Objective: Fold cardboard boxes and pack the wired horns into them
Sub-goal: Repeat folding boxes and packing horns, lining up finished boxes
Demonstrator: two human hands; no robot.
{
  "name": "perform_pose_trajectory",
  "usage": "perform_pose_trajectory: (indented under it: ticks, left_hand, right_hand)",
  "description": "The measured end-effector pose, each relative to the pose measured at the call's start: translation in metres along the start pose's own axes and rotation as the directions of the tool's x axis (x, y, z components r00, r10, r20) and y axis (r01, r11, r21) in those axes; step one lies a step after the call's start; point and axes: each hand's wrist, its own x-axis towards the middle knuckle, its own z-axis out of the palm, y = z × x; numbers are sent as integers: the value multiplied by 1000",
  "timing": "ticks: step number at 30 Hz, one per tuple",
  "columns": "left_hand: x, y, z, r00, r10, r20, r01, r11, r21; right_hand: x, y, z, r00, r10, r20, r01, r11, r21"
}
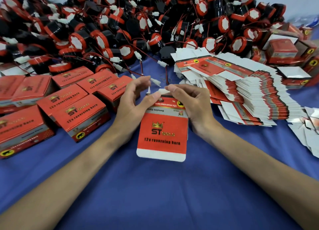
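Observation:
A red and white cardboard box (162, 134), printed "ST 12v reversing horn", is held upright above the blue cloth between both hands. My left hand (136, 98) grips its left side, thumb on the top edge. My right hand (188, 102) holds its right side and pinches a white top flap between thumb and forefinger. A big heap of black and red wired horns (138, 27) with white connectors fills the back. A fanned stack of flat unfolded boxes (241, 90) lies to the right.
Several closed red boxes (74, 105) stand in rows on the left of the blue cloth (155, 195). More folded boxes (283, 52) sit at the far right, with loose white flat cartons (309, 131) at the right edge.

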Motion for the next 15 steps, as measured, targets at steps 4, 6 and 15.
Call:
perform_pose_trajectory:
  ticks: [4,6,15]
  left_hand:
    - [0,4,1,998,-49,38,50,998,-39]
    - [0,4,1,998,-48,43,50,998,-32]
    - [3,4,-5,988,-140,69,149,978,-146]
  right_hand:
    - [0,1,1,999,7,-36,-7,1000,2]
    - [-1,2,1,998,-3,-56,3,1000,-14]
    - [0,3,0,997,-71,10,71,994,-82]
